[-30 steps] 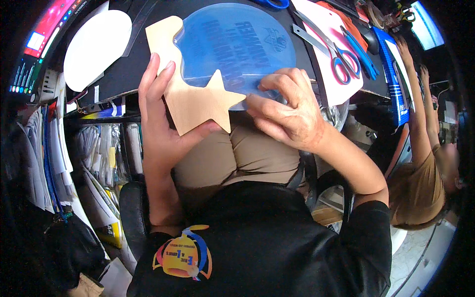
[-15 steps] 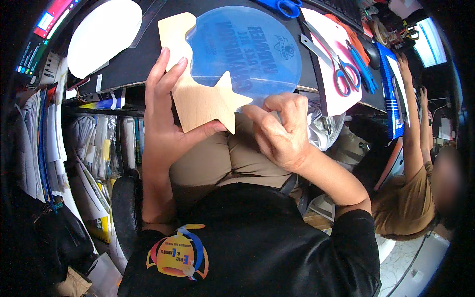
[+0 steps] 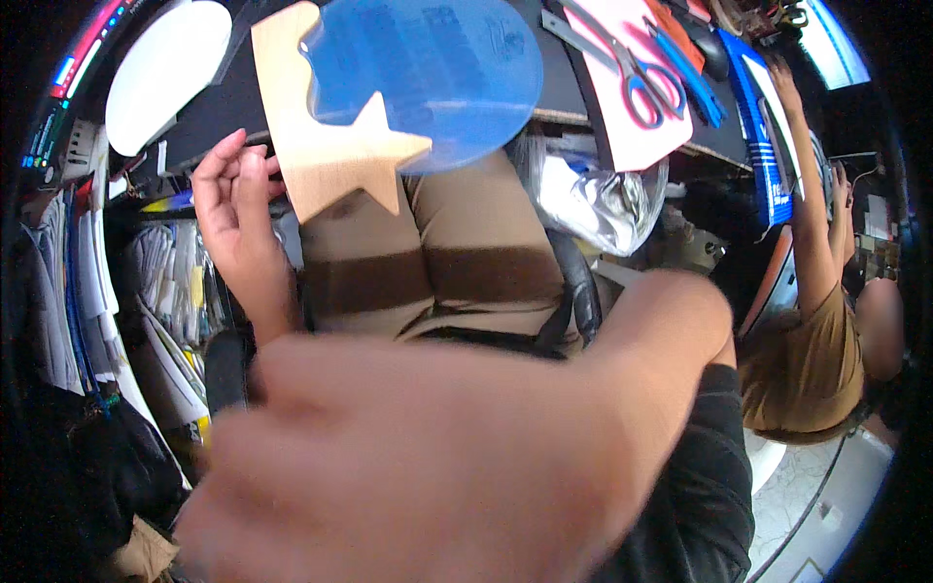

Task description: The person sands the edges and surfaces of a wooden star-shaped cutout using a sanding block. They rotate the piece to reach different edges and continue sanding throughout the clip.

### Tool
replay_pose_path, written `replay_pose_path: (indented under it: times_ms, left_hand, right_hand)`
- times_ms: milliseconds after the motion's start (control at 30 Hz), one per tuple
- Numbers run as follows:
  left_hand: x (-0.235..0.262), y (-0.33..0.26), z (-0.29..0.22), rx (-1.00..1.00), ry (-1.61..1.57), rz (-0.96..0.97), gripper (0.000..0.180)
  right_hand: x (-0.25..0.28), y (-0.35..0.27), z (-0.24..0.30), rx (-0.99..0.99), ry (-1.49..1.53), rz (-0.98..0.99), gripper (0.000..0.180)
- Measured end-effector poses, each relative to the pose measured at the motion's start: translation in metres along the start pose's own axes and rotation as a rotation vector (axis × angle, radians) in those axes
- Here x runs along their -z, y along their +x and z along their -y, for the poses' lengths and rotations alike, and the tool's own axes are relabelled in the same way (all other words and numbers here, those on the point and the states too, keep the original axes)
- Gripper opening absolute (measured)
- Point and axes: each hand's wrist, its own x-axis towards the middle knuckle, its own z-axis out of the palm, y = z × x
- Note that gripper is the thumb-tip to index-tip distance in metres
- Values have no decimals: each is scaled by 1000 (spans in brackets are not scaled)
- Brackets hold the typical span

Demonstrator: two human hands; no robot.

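A pale wooden piece with a star-shaped end (image 3: 379,146) frames the left and lower edge of a round, see-through blue disc (image 3: 437,78); together they look like an award plaque. It lies at the desk's front edge, its star sticking out over my lap. Beside the wood's left edge is my left hand (image 3: 238,199), open, its fingers apart and loosely bent; a fingertip meets or passes behind the wood, I cannot tell which. My right hand (image 3: 418,447) looms large and blurred close to the camera, its fingers smeared by motion.
Scissors (image 3: 641,83) and a blue cutter (image 3: 685,73) rest on white and pink sheets at the right. A white oval sheet (image 3: 167,78) lies far left. Below the desk hangs a clear plastic bag (image 3: 603,199). Another person (image 3: 802,360) sits at right, arms on the desk.
My left hand has let go of the wooden piece and shifted left. My right hand has moved from beside the star up close to the camera. The view has shifted.
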Motion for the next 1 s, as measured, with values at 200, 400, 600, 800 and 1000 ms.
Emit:
replay_pose_path:
  times_ms: [200,400,600,800,1000]
  left_hand:
    - [-5,-26,-6,207,-85,10,34]
    - [-18,-32,-12,392,-389,116,53]
    - [-25,-23,-26,591,-420,86,52]
    - [-28,-16,-30,422,-303,219,76]
    - [-23,-10,-20,353,-319,292,86]
  right_hand:
    - [-11,14,-2,62,38,-20,27]
    - [-18,13,-5,114,65,-24,19]
    - [5,-4,-34,101,-117,-89,14]
    - [56,-21,-74,-231,-644,-4,17]
    - [82,-24,-104,-255,-616,11,19]
